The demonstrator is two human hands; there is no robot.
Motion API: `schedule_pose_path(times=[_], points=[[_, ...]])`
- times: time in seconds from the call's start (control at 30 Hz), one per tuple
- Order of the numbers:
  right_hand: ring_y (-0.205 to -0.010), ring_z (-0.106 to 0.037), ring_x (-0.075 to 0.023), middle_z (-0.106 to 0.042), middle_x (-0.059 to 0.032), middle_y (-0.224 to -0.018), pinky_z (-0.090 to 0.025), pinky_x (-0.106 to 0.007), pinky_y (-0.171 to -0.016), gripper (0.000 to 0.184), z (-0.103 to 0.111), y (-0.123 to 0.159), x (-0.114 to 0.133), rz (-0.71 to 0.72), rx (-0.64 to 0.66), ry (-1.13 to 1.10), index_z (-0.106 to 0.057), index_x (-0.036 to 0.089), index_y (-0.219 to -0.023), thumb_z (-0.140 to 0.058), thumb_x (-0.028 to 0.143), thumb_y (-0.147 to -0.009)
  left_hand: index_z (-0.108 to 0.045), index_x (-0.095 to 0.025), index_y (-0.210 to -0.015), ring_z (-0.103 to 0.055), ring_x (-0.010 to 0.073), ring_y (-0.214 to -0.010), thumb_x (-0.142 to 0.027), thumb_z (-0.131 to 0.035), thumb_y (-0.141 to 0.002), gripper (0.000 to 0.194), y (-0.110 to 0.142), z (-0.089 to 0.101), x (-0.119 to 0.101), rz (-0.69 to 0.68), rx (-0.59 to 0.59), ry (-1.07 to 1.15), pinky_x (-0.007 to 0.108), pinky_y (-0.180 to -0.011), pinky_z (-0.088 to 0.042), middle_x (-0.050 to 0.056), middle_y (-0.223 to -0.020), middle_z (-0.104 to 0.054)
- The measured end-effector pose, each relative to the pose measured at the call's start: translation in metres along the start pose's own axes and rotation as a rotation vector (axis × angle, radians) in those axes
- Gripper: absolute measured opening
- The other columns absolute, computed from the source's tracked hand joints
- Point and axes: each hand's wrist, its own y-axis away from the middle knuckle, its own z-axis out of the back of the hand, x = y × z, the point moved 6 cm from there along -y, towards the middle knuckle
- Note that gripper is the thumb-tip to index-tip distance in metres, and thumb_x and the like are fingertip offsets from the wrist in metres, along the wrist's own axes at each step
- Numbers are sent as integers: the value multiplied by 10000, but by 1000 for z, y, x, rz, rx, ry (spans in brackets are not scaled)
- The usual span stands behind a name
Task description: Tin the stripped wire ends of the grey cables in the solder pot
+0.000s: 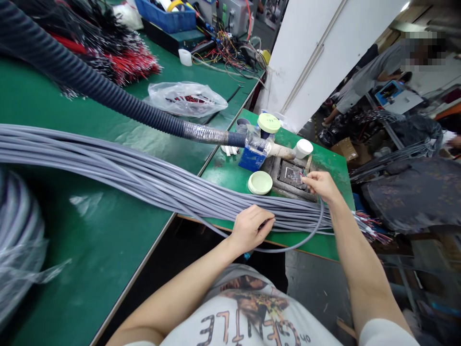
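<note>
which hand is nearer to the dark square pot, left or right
Right. The right hand is at the right edge of the pot, holding a grey cable near its end; the left hand is farther off, at the bundle of grey cables.

1 clear bag (185, 108), 1 blue bin (176, 23) near red-black wires (131, 60).

My green bench (93, 259), frame left: coiled cable (16, 216) lower left, red-black wires (118, 55) upper left, clear bag (187, 98) upper centre. Grey cable bundle (151, 178) runs onto my smaller green table (329, 163), centre right.
</note>
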Motion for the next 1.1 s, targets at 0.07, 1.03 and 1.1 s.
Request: schedule_pose_path(times=[0.07, 1.03, 1.1], points=[[-408, -457, -85, -540, 13, -509, -330, -215, -415, 367, 2, 28, 13, 31, 32, -174, -571, 154, -627, -661, 502, -699, -647, -193, -920, -616, 166, -748, -162, -589, -824, 116, 0, 0, 0, 2, 0, -1, 300, -716, -469, 53, -833, -707], [-469, -529, -95, -587, 13, -580, -413, -214, -474, 231, -39, 144, 53, 177, 53, -377, -644, 168, -689, -625, 363, -813, -692, -133, -768, -604, 119, -715, -302, -774, -673, 210, -17, -36, -12, 780, -91, 1025, 263, -758, -478, 17, -753, -683], [-484, -541, -98, -597, 9, -608, -420, -217, -488, 218, -38, 146, 53, 209, -27, -379, -657, 172, -726, -608, 357, -830, -689, -136, -768, -605, 120, -730, -300, -764, -687, 198, -15, -36, -11, 767, -107, 1016, 261, -766, -475, 16, -762, -683]])
